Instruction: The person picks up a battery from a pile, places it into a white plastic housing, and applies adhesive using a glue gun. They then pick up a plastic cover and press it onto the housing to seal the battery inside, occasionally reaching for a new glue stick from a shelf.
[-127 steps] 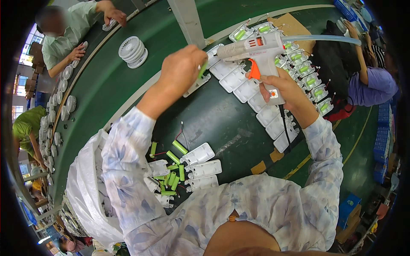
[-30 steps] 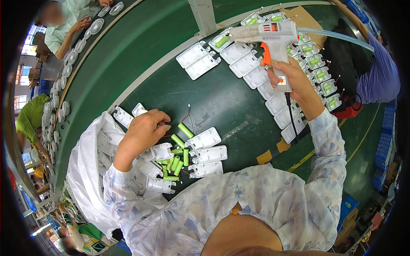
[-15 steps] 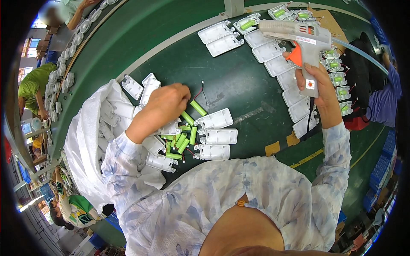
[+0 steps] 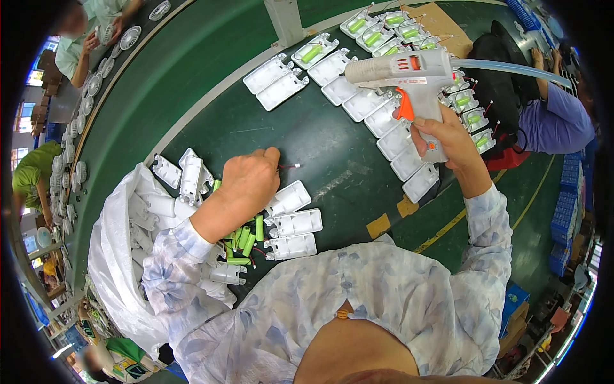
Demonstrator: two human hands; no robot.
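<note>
My right hand [image 4: 451, 144] grips the handle of a white hot glue gun [image 4: 403, 70] with an orange trigger, its nozzle end pointing left above a row of white plastic casings [image 4: 384, 118]. A finger rests near the trigger. My left hand [image 4: 246, 182] is closed over the table, with thin wires and a small white connector [image 4: 297, 166] sticking out past its fingertips; the battery they belong to is hidden in the fingers. Under and beside this hand lie several loose green cylindrical batteries [image 4: 244, 237] and white casings [image 4: 297, 223].
A white sack [image 4: 105, 256] of casings stands at the left. Casings fitted with batteries [image 4: 371, 38] line the far right. Two casings [image 4: 275, 81] lie at the far edge near a post [image 4: 286, 22]. Co-workers sit left and right; fan parts [image 4: 94, 84] line another bench.
My left hand has closed on the lone wired battery, and its connector now points right. The whole view has shifted, so the table and glue gun appear further left.
</note>
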